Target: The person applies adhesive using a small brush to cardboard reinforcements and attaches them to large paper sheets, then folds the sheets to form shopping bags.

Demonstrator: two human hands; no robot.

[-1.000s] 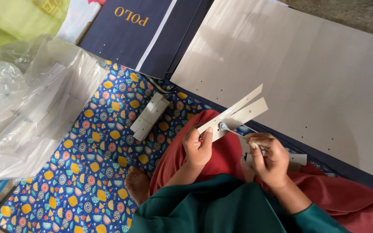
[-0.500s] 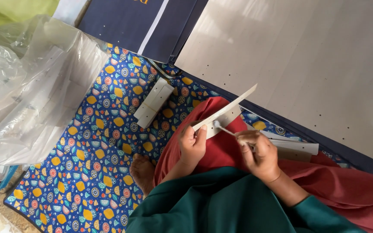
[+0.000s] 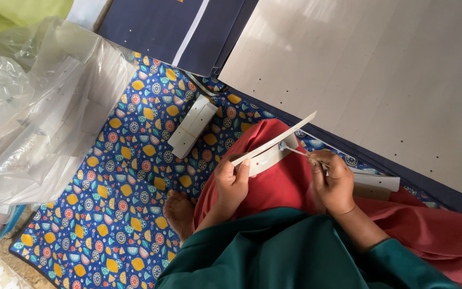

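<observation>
Head view: left hand (image 3: pixel 232 182) pinches a white card strip (image 3: pixel 274 142) w/ holes, angled toward 2 o'clock over the red lap. Right hand (image 3: pixel 331 179) is closed on a thin tool (image 3: pixel 295 151) touching the strip. Judged mid-job: a done-looking stack (image 3: pixel 192 126) at 11 o'clock on the mat (image 3: pixel 118 214), more strips (image 3: pixel 376 183) at 3 o'clock.
</observation>
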